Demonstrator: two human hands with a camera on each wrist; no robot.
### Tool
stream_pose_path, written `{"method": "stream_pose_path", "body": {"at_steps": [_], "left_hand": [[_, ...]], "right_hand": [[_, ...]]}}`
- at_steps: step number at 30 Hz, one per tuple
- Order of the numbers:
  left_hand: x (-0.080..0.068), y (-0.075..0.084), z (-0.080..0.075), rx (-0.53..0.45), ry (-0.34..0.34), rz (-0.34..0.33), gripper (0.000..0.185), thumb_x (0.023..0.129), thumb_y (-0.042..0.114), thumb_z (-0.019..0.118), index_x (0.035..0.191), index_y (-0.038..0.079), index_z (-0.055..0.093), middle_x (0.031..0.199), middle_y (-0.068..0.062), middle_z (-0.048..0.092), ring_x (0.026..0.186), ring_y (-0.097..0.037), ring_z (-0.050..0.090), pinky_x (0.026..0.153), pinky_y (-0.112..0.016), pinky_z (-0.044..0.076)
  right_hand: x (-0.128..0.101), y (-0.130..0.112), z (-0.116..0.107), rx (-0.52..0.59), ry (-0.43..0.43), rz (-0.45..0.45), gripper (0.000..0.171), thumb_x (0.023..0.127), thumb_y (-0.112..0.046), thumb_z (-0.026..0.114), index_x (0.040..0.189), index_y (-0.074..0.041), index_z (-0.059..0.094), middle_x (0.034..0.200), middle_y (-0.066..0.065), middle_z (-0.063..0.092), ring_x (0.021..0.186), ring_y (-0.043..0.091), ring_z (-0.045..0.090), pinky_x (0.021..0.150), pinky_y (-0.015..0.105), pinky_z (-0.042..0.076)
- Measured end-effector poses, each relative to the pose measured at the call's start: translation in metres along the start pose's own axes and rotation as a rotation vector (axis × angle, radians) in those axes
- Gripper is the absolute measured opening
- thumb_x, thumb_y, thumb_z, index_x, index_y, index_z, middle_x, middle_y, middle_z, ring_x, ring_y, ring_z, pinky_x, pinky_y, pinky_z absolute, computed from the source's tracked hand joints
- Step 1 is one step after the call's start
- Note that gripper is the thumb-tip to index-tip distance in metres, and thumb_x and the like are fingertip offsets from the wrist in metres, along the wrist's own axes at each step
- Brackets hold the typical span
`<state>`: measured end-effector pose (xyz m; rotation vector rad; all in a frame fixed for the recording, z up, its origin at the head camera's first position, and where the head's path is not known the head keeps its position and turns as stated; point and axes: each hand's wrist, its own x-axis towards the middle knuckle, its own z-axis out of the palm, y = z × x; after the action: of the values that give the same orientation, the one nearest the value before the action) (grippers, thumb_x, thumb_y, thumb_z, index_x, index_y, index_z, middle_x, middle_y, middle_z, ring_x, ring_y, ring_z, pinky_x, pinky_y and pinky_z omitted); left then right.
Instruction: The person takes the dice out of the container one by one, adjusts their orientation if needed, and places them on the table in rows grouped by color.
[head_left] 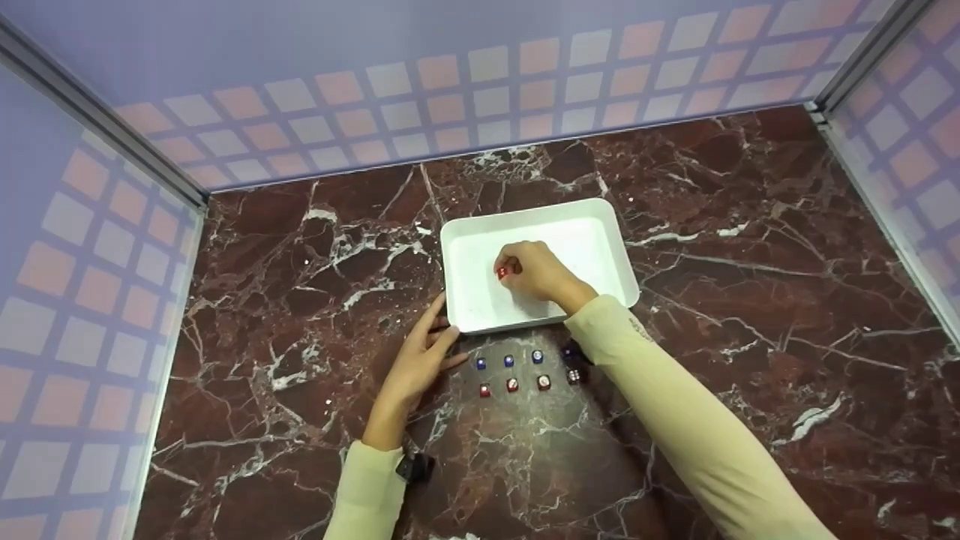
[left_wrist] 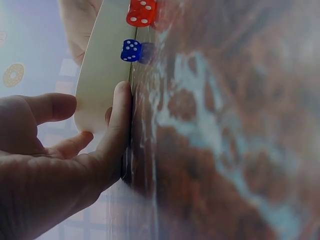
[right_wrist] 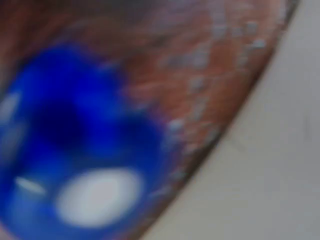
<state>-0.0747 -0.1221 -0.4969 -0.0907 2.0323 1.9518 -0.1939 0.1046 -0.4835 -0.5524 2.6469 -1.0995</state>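
Over the white tray (head_left: 622, 277), my right hand (head_left: 534, 271) pinches a red die (head_left: 502, 274) between thumb and fingers. My left hand (head_left: 420, 358) rests against the tray's near left corner, fingers spread and fairly straight; the left wrist view shows fingertips right at the tray's wall (left_wrist: 102, 65). Just in front of the tray, several dice lie in two rows, with a blue die (head_left: 508, 361) in the farther row and a red die (head_left: 512, 385) in the nearer one. A blurred blue die (right_wrist: 80, 145) fills much of the right wrist view.
The tray stands on a dark red marbled tabletop (head_left: 750, 375). Tiled-pattern panels enclose it, with a back panel (head_left: 480, 97), a left panel (head_left: 75, 300) and a right panel (head_left: 900, 135). My right sleeve (head_left: 682, 412) passes close by the right end of the dice rows.
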Motion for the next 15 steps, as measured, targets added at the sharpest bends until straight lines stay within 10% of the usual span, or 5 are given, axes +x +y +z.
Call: {"method": "stream_pose_path", "body": {"at_steps": [15], "left_hand": [[-0.001,0.004,0.000,-0.013,0.005,-0.014,0.066,0.110,0.006,0.051,0.170,0.014,0.026,0.136,-0.026,0.041,0.123,-0.038,0.056,0.099,-0.043,0.066]], "right_hand": [[-0.036,-0.008,-0.024,0.031,0.101,-0.107,0.019,0.089,0.004,0.071,0.108,0.006,0.077,0.094,0.019,0.073,0.085,0.033,0.069,0.079,0.044,0.064]]}}
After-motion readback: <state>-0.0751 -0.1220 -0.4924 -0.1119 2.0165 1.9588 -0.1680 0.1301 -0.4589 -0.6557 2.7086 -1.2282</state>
